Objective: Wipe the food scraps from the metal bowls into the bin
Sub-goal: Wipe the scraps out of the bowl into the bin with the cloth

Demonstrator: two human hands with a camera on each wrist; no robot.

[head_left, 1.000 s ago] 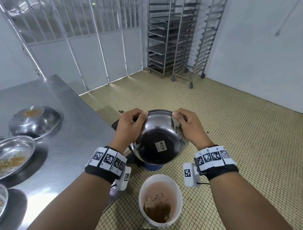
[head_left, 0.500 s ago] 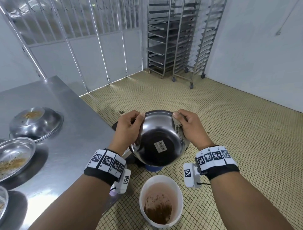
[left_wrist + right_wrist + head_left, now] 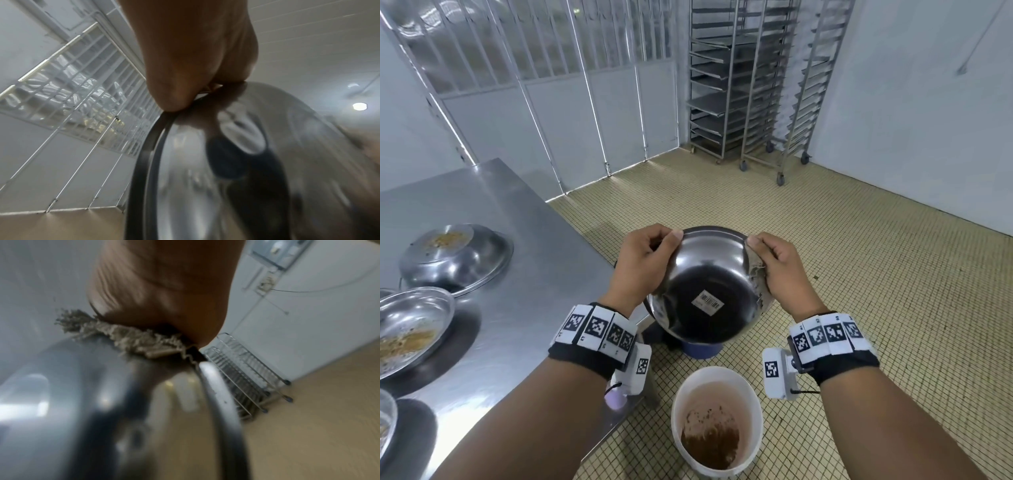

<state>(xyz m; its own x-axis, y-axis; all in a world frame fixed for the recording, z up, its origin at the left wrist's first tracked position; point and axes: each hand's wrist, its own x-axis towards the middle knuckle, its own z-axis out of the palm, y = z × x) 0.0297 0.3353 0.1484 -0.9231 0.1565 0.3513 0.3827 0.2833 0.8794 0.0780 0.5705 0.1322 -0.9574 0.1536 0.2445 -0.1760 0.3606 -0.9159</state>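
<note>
I hold a metal bowl [image 3: 709, 284] tipped away from me above the floor, its barcoded underside facing me. My left hand [image 3: 643, 263] grips the bowl's left rim [image 3: 156, 129]. My right hand [image 3: 774, 263] grips the right rim together with a grey cloth [image 3: 756, 274], whose frayed edge [image 3: 115, 334] lies against the bowl [image 3: 82, 402] under the fingers. The white bin [image 3: 717, 421] stands on the floor below the bowl, nearer to me, with brown scraps at its bottom. The bowl's inside is hidden.
A steel table [image 3: 524, 274] is on my left, with an upturned bowl [image 3: 455, 257] carrying scraps on top and a dish [image 3: 410, 322] with scraps. A blue object [image 3: 702, 349] sits under the held bowl. Wheeled tray racks [image 3: 756, 85] stand at the far wall.
The bowl and both hands have stayed almost in place over the bin; the grips are the same.
</note>
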